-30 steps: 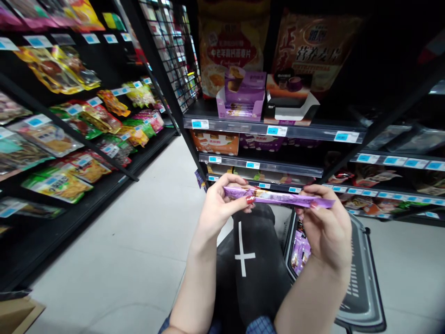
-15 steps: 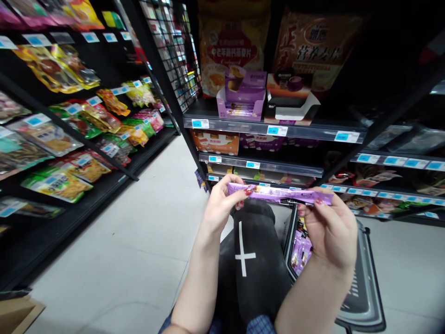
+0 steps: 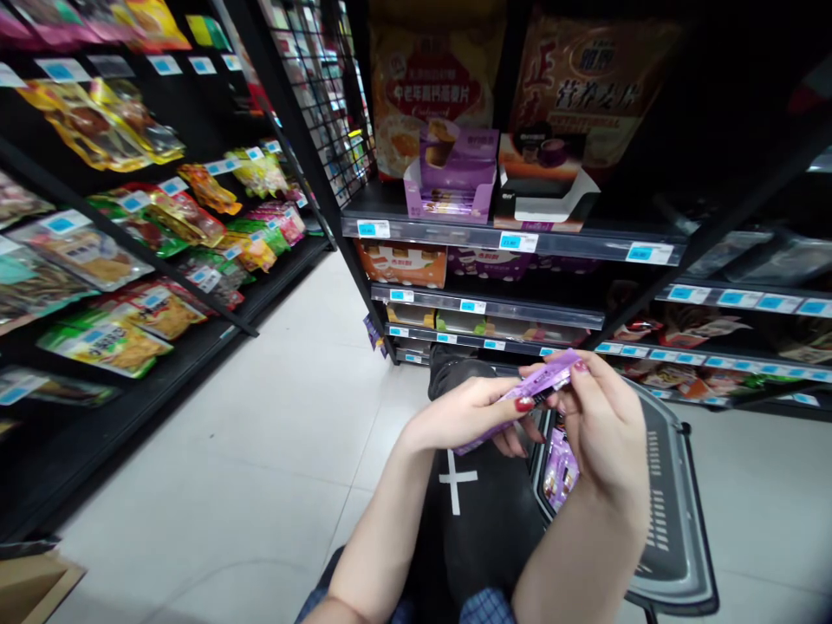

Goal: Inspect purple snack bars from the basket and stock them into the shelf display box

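A slim purple stick packet [image 3: 549,374] slants between my two hands above my knees. My left hand [image 3: 471,412] is closed around its lower left part, thumb on top. At the upper right end, my right hand [image 3: 601,407] pinches the packet between thumb and fingers. Part of the packet is covered by my fingers. Just below my right hand, purple packets [image 3: 560,472] lie in a grey shopping basket [image 3: 692,511] on the floor. A purple display box [image 3: 477,173] with similar sticks inside stands on the shelf ahead.
Ahead, black shelving [image 3: 429,232] holds a dark coffee-coloured box [image 3: 542,178], oatmeal bags [image 3: 435,95] and cup packs [image 3: 403,264]. Snack bags fill the rack [image 3: 214,321] at left. A cardboard box [image 3: 39,585] sits on the floor at lower left.
My left hand has moved right and down, closer to my right hand. The packet has turned from nearly level to slanting up to the right, staying in both hands.
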Tool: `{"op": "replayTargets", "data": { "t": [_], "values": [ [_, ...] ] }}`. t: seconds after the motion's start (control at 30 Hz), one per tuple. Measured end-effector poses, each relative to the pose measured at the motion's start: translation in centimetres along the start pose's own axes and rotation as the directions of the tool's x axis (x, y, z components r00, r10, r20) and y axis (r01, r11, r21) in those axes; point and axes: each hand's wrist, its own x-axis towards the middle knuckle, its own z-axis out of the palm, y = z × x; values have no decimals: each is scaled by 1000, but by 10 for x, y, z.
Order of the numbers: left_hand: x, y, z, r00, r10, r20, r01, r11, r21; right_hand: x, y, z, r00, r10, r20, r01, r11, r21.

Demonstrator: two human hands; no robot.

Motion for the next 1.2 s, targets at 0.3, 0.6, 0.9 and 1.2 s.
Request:
{"op": "replayTargets", "data": {
  "t": [0.3, 0.6, 0.9, 1.2],
  "values": [
    [12, -7, 8, 995, -15, -97, -5, 979, -204, 3, 5, 2, 1000, -25, -13, 25, 998, -49],
    [17, -11, 10, 995, -27, -96, 1, 965, -261, 5, 3, 9, 997, 64, -33, -61, 995, 77],
    [21, -10, 14, 983, 70, -168, -121, 941, -317, 8, 7, 9, 999, -17, -50, 19, 999, 51],
    [24, -12, 16, 989, 82, -122, -118, 938, -327, 6, 2, 17, 970, -103, -222, 94, 994, -50]
  ]
}}
